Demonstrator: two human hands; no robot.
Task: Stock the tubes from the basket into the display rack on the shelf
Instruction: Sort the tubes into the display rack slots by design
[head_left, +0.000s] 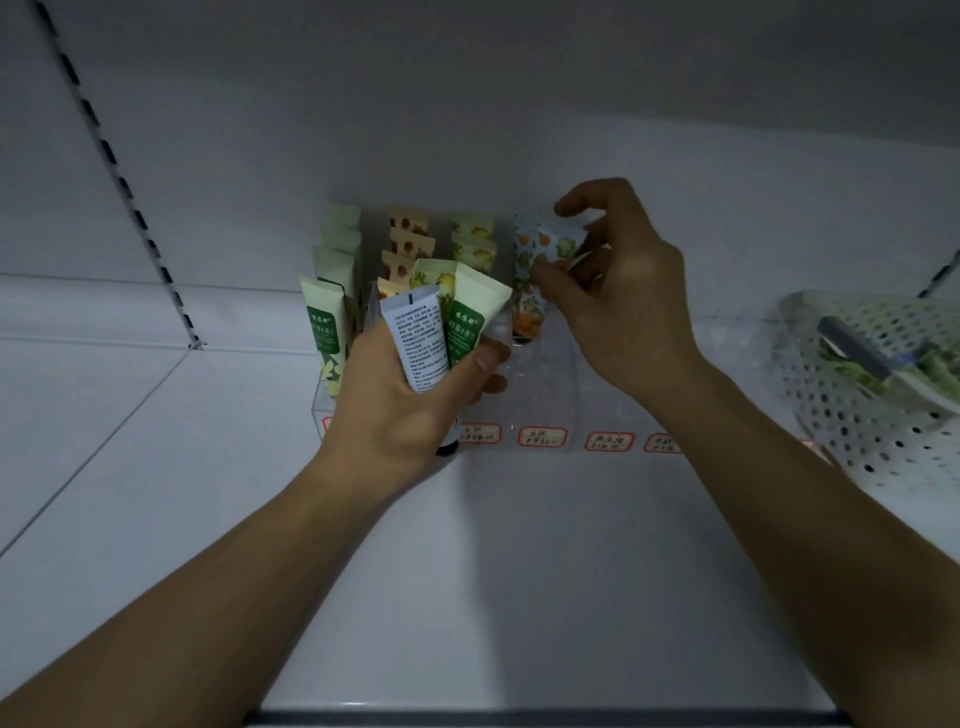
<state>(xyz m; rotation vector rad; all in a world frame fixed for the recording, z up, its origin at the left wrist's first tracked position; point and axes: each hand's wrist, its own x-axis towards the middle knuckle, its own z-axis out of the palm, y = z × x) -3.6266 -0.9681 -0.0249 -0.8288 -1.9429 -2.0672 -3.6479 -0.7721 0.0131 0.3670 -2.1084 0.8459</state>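
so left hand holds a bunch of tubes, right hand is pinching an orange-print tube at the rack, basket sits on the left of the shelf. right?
Not quite: the head view shows the basket on the right of the shelf. The rest holds: left hand grips several tubes, right hand pinches the orange-print tube at the rack.

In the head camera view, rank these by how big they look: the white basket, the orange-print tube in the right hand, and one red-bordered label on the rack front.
1. white basket, partly cut off at the frame edge
2. orange-print tube
3. red-bordered label
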